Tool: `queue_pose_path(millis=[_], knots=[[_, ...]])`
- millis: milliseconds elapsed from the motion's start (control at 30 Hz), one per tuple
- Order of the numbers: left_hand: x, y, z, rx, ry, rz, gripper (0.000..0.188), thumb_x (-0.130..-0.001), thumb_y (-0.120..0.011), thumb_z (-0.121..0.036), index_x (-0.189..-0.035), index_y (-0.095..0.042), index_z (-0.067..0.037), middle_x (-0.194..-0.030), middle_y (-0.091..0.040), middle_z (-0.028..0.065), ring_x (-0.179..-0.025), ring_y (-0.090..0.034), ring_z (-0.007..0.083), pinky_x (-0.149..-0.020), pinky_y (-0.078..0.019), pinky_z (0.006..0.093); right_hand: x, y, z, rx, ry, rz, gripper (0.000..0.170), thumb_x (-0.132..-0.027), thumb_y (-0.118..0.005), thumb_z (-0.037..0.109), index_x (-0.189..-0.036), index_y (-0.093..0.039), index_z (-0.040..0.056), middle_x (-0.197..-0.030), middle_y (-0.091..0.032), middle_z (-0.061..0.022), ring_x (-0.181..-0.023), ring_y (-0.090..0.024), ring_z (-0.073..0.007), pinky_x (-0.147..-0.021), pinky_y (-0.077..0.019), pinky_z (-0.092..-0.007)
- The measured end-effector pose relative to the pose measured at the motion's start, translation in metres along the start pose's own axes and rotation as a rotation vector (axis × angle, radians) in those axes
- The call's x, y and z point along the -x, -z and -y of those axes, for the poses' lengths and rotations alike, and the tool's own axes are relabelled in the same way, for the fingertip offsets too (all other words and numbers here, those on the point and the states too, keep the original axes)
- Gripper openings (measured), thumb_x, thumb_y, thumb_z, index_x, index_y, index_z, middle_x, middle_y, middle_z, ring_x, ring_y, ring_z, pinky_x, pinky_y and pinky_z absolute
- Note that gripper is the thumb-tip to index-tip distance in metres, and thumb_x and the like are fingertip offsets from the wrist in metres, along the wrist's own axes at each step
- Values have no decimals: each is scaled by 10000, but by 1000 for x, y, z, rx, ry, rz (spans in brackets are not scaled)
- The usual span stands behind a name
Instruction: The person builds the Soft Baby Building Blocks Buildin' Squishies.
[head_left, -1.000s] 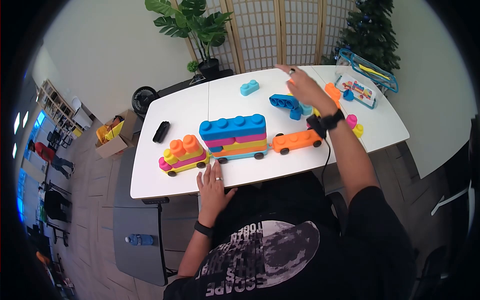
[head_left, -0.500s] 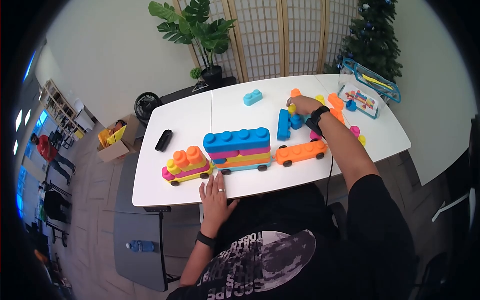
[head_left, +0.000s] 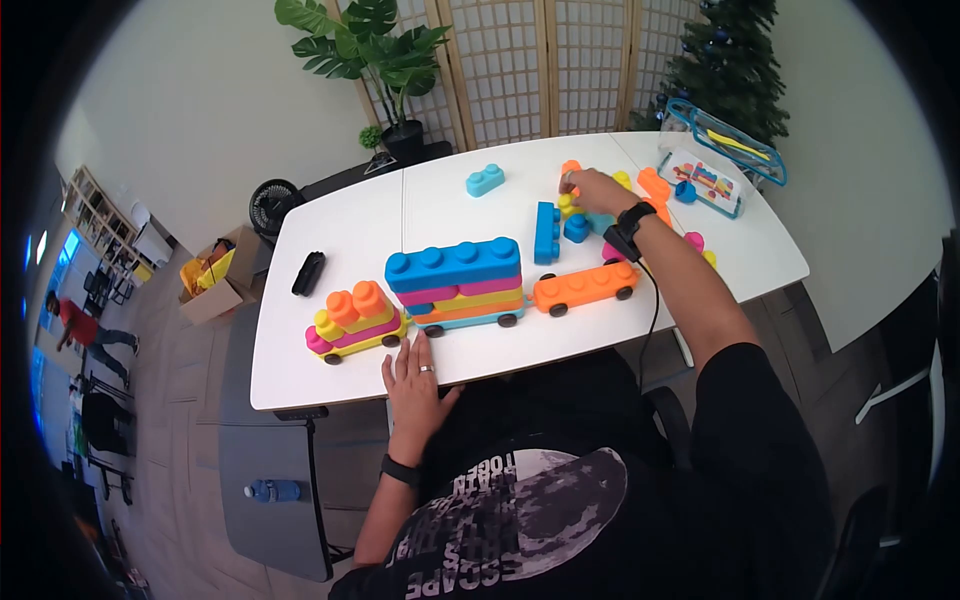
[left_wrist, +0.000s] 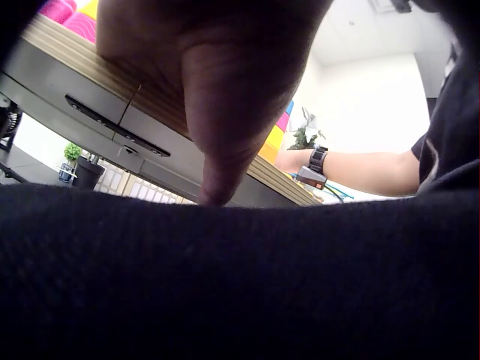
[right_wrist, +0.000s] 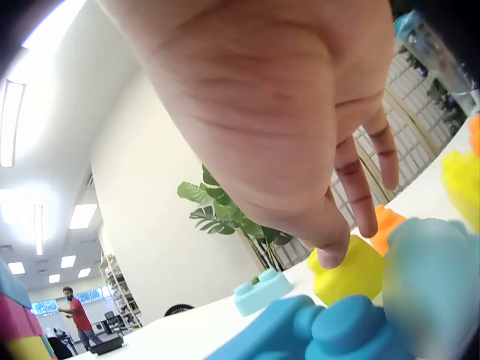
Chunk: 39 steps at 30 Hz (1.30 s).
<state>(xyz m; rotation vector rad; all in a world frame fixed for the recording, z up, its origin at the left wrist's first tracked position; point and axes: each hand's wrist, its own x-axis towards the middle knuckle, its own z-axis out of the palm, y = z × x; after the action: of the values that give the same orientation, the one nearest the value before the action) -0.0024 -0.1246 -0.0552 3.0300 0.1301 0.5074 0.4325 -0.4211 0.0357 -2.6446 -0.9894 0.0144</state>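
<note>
My left hand (head_left: 413,388) lies with straight fingers on the table's near edge, fingertips close to the wheels of a block wagon (head_left: 455,285) stacked in blue, pink, yellow and orange. In the left wrist view, its thumb hangs below the tabletop edge. My right hand (head_left: 600,192) reaches over the loose blocks, its thumb and fingers round a yellow block (right_wrist: 349,271); the index finger is hidden. Beside it are a long blue block (head_left: 547,233), a small blue block (head_left: 576,229) and a light teal block (right_wrist: 427,285). An orange block (head_left: 570,167) sits just beyond.
Left of the wagon stands a yellow and pink car (head_left: 355,325) with orange blocks; right of it, an orange wheeled base (head_left: 585,288). A lone teal block (head_left: 486,180), a black case (head_left: 309,273) and a clear bag (head_left: 705,180) lie on the table (head_left: 340,225). A cable (head_left: 654,330) hangs from my right wrist.
My right hand has come down and back from a far reach onto the yellow block. The long blue block has turned and now points away from me. The left hand stays put.
</note>
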Motion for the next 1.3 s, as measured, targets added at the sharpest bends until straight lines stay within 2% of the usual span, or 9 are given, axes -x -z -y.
queue_pose_path(millis=[200,333,633,833,967,1067,1167,1233,1300], knots=[[1,0,1,-13,-1,16,1158,-816,-908,-476,-1687,-338,30,-1705,-453,153,-1588,-394,368,-1291,-218,611,9,9,-16,-234,4,-12,478,-939,-676,-25,-1400,-703,100,-1300,-763,-147,-1234,-721,-316,-1066,-572,-418],[0,0,1,-8,-1,14,1158,-810,-910,-473,-1682,-344,36,-1712,-445,154,-1586,-394,374,-1292,-218,610,18,41,-83,-205,-45,-211,394,-890,-617,-79,-1233,-744,66,-1228,-760,-173,-1120,-750,-317,-975,-598,-415],[0,-2,0,-16,21,23,1189,-779,-931,-459,-1694,-328,5,-1714,-438,152,-1589,-392,369,-1305,-207,596,83,80,-142,47,-409,122,555,-874,-855,126,-1402,-687,86,-1378,-722,-176,-1294,-689,-323,-1089,-542,-424],[-1,-3,0,-29,27,26,1202,-781,-933,-470,-1701,-317,0,-1712,-440,154,-1597,-385,363,-1306,-211,593,115,80,-86,-5,-228,72,701,-831,-900,200,-1475,-635,115,-1339,-721,-190,-1262,-696,-334,-1060,-557,-436],[-1,-5,2,-18,28,27,1209,-780,-934,-476,-1702,-316,2,-1713,-441,155,-1595,-388,365,-1305,-214,595,95,63,-74,198,-302,175,632,-824,-870,215,-1409,-636,162,-1256,-734,-157,-1209,-704,-367,-1053,-562,-448],[-1,-5,4,-48,4,25,1203,-784,-932,-476,-1700,-320,7,-1718,-438,149,-1593,-389,368,-1302,-216,596,94,72,-25,494,-313,-30,668,-827,-870,255,-1453,-651,172,-1310,-713,-178,-1193,-721,-350,-983,-592,-446],[-1,-4,2,-35,18,24,1197,-788,-928,-479,-1697,-324,11,-1722,-435,145,-1592,-389,369,-1299,-219,596,85,78,29,300,-217,-277,616,-860,-850,261,-1439,-664,164,-1341,-652,-181,-1190,-707,-351,-979,-596,-441],[-1,-3,2,-46,-2,14,1193,-795,-921,-483,-1701,-321,9,-1723,-431,158,-1584,-399,382,-1290,-238,598,65,68,53,43,101,-366,593,-889,-834,274,-1445,-659,166,-1329,-604,-178,-1187,-693,-370,-1000,-587,-455],[0,-2,3,-50,-18,14,1191,-798,-918,-484,-1703,-318,9,-1725,-428,164,-1580,-403,388,-1286,-246,599,81,82,124,-165,224,-284,525,-932,-811,302,-1402,-636,145,-1265,-610,-180,-1151,-688,-383,-1017,-559,-453]])
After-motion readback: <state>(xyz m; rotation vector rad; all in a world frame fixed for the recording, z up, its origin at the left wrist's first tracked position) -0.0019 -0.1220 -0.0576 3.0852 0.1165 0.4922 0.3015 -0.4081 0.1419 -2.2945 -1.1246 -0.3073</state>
